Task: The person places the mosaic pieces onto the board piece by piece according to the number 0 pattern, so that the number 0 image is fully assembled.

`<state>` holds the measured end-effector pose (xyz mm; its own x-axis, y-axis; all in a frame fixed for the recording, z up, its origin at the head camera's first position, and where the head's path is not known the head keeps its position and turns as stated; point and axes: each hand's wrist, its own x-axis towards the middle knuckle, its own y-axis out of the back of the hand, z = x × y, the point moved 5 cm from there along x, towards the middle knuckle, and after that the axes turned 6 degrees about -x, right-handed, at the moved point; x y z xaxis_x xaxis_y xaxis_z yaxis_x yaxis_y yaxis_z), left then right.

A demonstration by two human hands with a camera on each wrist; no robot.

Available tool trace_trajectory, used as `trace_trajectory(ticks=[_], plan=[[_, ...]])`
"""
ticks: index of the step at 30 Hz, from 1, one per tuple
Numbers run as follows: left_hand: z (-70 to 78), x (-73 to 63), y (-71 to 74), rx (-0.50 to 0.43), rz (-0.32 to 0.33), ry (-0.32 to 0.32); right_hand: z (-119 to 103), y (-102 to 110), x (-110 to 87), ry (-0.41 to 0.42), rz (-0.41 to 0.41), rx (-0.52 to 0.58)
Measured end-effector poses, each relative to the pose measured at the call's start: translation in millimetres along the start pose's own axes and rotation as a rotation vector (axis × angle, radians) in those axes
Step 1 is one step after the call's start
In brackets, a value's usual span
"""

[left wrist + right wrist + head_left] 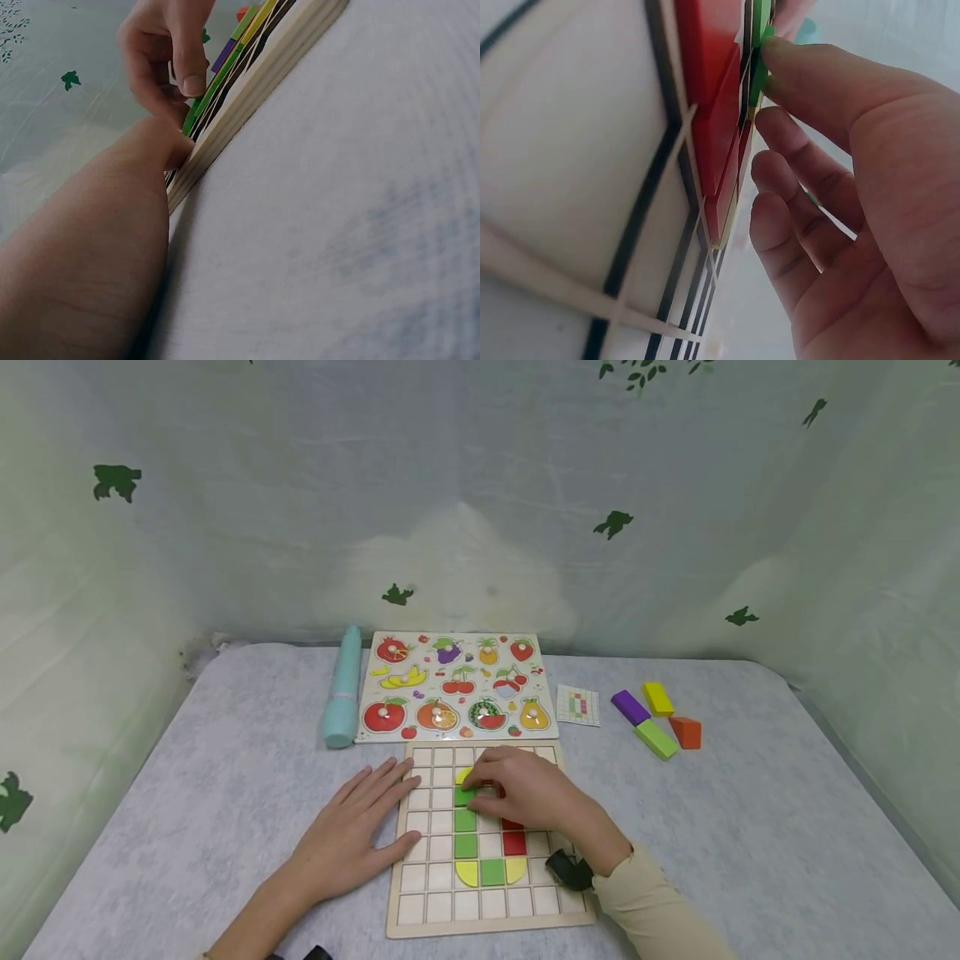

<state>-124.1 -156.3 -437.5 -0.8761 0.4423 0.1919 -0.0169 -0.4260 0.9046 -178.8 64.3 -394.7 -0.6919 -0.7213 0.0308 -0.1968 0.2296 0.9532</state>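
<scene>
My right hand (521, 789) is over the wooden grid board (438, 931), its thumb and index finger pinching a green square tile (465, 796) in the upper part of a tile column. More green tiles (466, 845) continue below it. A column of red tiles (513, 843) is partly hidden by the hand; the right wrist view shows red tiles (716, 127) close by. Yellow rounded tiles (467, 874) sit at the corners. The left hand (348, 835) lies with fingers spread, its fingertips and thumb on the board's left edge.
Behind the board lies a fruit peg puzzle (457, 693), with a light-blue bottle-shaped object (342, 693) on its left. A small pattern card (577, 706) is on its right. Farther right are purple (630, 707), yellow (657, 699), light-green (656, 740) and orange (686, 732) blocks.
</scene>
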Motion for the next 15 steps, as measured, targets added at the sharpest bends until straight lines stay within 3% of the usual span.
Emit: trace_trajectory(ticks=[9,15], plan=[[-0.9,-1.0,-0.1,-0.001,-0.010,0.015,4.0,6.8,-12.6,-0.066,-0.018,0.012],[-2.0,-1.1,-1.4,-0.010,-0.008,0.016,14.6,14.6,-37.5,-0.111,0.004,0.007]])
